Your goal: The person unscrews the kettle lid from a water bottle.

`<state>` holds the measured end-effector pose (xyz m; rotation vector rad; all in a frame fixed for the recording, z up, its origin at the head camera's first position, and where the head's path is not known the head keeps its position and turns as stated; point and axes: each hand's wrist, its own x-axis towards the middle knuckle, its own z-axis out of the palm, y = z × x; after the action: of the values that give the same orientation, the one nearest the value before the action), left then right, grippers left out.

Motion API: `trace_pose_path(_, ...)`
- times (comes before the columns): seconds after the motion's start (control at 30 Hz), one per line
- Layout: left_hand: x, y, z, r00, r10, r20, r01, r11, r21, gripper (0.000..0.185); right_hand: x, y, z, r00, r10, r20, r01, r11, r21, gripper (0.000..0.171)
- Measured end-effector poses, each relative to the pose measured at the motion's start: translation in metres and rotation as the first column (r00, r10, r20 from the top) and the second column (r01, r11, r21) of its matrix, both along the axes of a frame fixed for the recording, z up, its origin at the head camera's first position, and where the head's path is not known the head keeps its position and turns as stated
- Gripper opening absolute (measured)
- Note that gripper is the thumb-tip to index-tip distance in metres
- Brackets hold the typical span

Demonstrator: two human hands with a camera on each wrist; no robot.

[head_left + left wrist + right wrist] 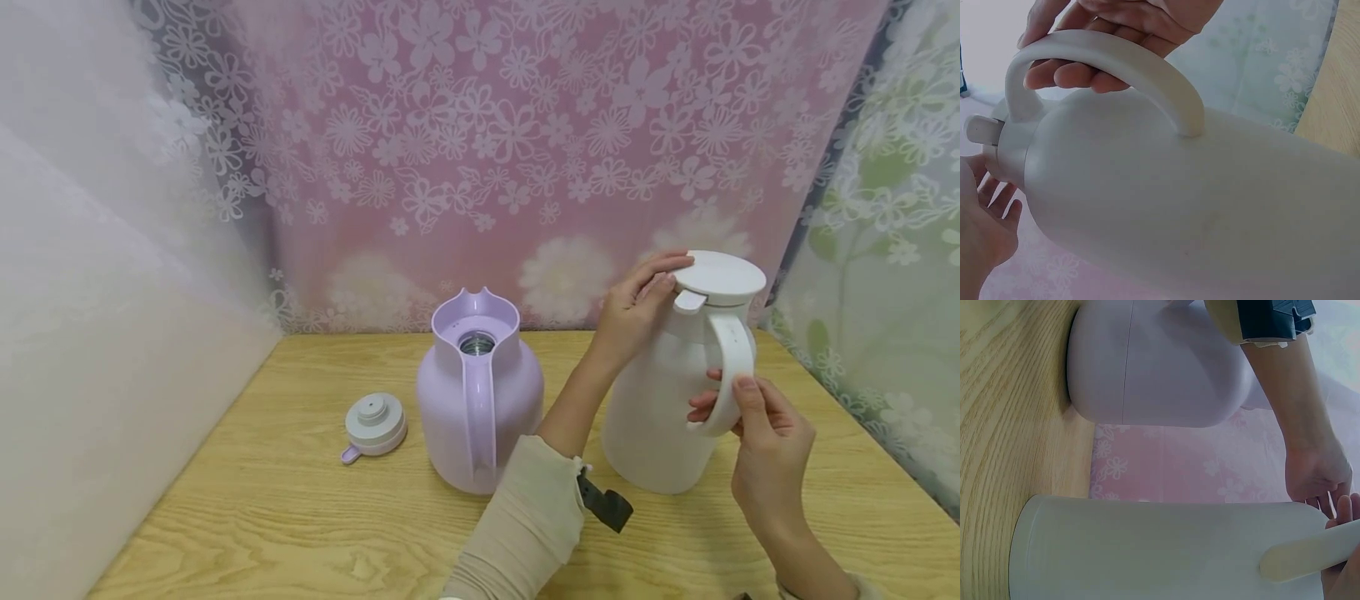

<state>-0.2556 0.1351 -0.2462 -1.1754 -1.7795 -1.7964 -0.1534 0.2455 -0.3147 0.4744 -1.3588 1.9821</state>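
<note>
A tall white thermos jug [660,400] stands upright on the table, its flat white lid [720,273] in place. My left hand [628,317] holds the left edge of this lid, thumb and fingers at its rim and the jug's neck. Through the jug's handle [731,358] pass the fingers of my right hand [772,458], which grips it with the thumb along the outside. In the left wrist view, those fingers curl under the handle [1122,56]. A lilac thermos jug [480,400] stands beside my left forearm, its mouth uncovered and the shiny liner showing.
A round grey stopper lid [375,423] with a lilac tab lies left of the lilac jug. All stand on a wood-grain table [300,525]. A pink flowered curtain [465,150] hangs behind, with pale sheeting [112,292] on the left. A black strap [606,502] sticks out from my left wrist.
</note>
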Motion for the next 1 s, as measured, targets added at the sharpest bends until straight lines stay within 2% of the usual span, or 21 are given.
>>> trace_pose_path(0.17,-0.01,0.006,-0.009,0.997,0.052,-0.058,-0.051,0.999,0.011,0.024,0.0,0.0,0.001,1.0,-0.021,0.008,0.021,1.0,0.013,0.024)
trace_pose_path(0.3,-0.012,0.009,-0.013,0.986,0.116,-0.122,-0.116,0.993,0.003,0.024,-0.001,0.0,0.0,1.0,-0.002,0.001,0.002,1.0,-0.002,0.024)
trace_pose_path(0.4,-0.01,0.01,-0.014,0.967,0.188,-0.173,-0.194,0.981,-0.018,0.024,-0.001,0.0,-0.001,1.0,0.005,-0.001,-0.005,1.0,-0.013,0.024)
trace_pose_path(0.5,-0.006,0.01,-0.012,0.935,0.278,-0.221,-0.295,0.954,-0.051,0.025,-0.001,0.0,-0.001,0.999,-0.027,0.02,0.027,1.0,-0.008,0.025)
trace_pose_path(0.6,-0.001,0.01,-0.01,0.889,0.371,-0.267,-0.404,0.911,-0.082,0.025,-0.001,-0.001,-0.001,0.998,-0.046,0.034,0.046,0.999,-0.003,0.027)
trace_pose_path(0.7,0.004,0.011,-0.008,0.841,0.444,-0.31,-0.492,0.865,-0.095,0.026,-0.001,0.0,0.0,1.0,-0.02,0.012,0.02,1.0,-0.002,0.025)
trace_pose_path(0.83,0.009,0.014,-0.006,0.767,0.526,-0.368,-0.59,0.804,-0.081,0.026,-0.001,0.0,-0.001,1.0,0.019,-0.012,-0.019,1.0,-0.009,0.024)
trace_pose_path(1.0,0.015,0.019,-0.003,0.65,0.613,-0.45,-0.708,0.703,-0.066,0.028,-0.001,-0.001,-0.001,0.999,-0.035,0.026,0.035,0.999,0.0,0.026)
